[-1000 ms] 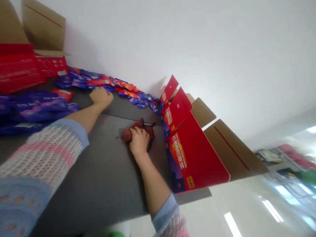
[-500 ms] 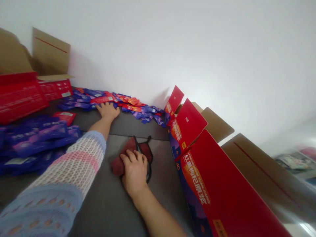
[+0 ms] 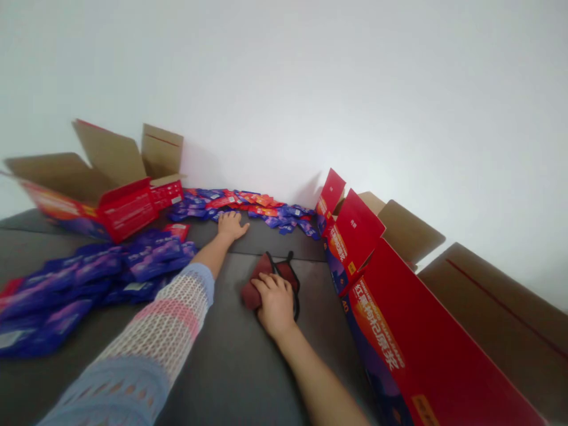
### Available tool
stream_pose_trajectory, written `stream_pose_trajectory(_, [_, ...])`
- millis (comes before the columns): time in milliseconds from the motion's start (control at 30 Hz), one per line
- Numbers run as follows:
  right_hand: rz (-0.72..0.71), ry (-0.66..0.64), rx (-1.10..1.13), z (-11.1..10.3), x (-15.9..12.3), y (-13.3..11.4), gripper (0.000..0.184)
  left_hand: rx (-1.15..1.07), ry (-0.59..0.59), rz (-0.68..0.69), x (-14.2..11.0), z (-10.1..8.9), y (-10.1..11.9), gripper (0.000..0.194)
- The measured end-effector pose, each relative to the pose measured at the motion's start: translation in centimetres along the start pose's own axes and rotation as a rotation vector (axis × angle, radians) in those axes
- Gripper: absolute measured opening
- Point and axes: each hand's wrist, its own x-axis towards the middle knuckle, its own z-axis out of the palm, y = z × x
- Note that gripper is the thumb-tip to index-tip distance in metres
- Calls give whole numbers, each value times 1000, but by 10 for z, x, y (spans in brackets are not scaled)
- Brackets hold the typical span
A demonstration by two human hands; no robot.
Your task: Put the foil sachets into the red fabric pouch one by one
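Note:
My left hand [image 3: 231,225] lies flat on the dark grey table [image 3: 231,361], fingers stretched toward a row of purple and red sachets [image 3: 248,204] along the white wall. My right hand [image 3: 275,299] rests palm down on a dark red cloth pouch [image 3: 257,278] with a black cord, fingers lying over it. The pouch sits near the middle of the table, left of a tall open red carton [image 3: 390,331].
A second open red carton [image 3: 110,198] stands at the back left with its brown flaps up. A heap of purple sachets [image 3: 80,275] covers the table's left side. The white wall closes off the far edge.
The view has swung left and levelled. My left hand has opened from a loose fist to flat by the sachets. My right hand stays on the pouch.

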Motion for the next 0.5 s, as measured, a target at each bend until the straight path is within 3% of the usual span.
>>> stream_pose_trajectory(167, [-66,-37,-21,-7,2,7,55,4,-56,67,-40,-2,13,64])
stream_pose_trajectory(333, [-109,-58,-33,-11,4,17,54,-30,-72,246,-91,4,18,66])
stream_pose_trajectory(500, [-83,87,111,-7,5,27,56,-34,-176,440,-159,-8,18,69])
